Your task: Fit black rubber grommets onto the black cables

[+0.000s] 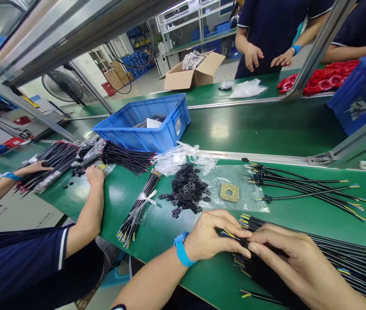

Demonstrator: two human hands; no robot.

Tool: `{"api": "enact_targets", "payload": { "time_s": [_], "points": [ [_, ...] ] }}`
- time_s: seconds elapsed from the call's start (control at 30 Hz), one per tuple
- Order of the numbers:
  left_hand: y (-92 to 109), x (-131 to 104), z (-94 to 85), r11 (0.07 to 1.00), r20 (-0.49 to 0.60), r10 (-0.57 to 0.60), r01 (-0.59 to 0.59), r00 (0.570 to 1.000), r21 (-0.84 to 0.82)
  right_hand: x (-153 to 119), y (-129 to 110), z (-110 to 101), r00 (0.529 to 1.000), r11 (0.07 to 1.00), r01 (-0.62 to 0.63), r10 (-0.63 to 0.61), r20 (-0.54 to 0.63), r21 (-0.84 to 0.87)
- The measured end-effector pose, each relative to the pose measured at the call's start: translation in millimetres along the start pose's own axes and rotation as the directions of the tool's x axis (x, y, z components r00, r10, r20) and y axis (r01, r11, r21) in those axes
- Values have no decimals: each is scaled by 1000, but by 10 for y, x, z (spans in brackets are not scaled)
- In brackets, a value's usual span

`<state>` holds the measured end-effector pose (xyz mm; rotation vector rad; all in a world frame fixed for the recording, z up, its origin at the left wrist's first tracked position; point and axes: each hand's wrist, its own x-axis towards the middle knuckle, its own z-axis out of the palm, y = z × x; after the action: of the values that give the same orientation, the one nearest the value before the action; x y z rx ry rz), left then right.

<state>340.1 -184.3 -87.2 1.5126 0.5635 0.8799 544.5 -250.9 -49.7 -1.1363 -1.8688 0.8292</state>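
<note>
My left hand [217, 237], with a blue wristband, pinches the end of a black cable where coloured wires stick out. Fingertips of my right hand [286, 254] meet it there, closed on the same cable near a small black part that is mostly hidden. Under and beside both hands lie many black cables [331, 245] with coloured wire ends. Beyond my left hand is a pile of small black parts [187, 187], next to a yellow sponge [229, 192] on a clear plastic bag [254, 200]. Several cables with black fittings [308, 185] lie at the right.
A tied cable bundle [139, 209] lies left of the pile. Behind stands a blue bin [170, 129] beside crumpled plastic [176, 159]. A co-worker's hands [95, 174] handle cables at the left. Metal posts [318, 51] rise at the right; another person stands across the bench.
</note>
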Motion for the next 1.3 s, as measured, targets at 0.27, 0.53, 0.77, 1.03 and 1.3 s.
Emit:
{"api": "enact_targets", "payload": {
  "time_s": [0.27, 0.53, 0.77, 1.03, 1.3],
  "points": [
    [-2, 12, 16, 1000, -20, -11, 12, 1000, 23, 12, 40, 32, 993, 992, -113, 111, 33, 58],
    [-27, 17, 35, 997, -29, -29, 31, 999, 72, 38, 32, 5, 996, 996, -84, 84, 19, 28],
    [-1, 88, -173, 993, -102, 85, -93, 991, -76, 74, 22, -132, 983, 969, 130, -153, -100, -208],
    [101, 143, -367, 964, -677, 72, -226, 732, -142, 19, 673, -785, 963, 781, 42, -198, -183, -623],
    [128, 154, -345, 968, -736, 27, -201, 677, -149, 156, 1215, -863, 991, 734, -133, 95, -94, -666]
  ]
}}
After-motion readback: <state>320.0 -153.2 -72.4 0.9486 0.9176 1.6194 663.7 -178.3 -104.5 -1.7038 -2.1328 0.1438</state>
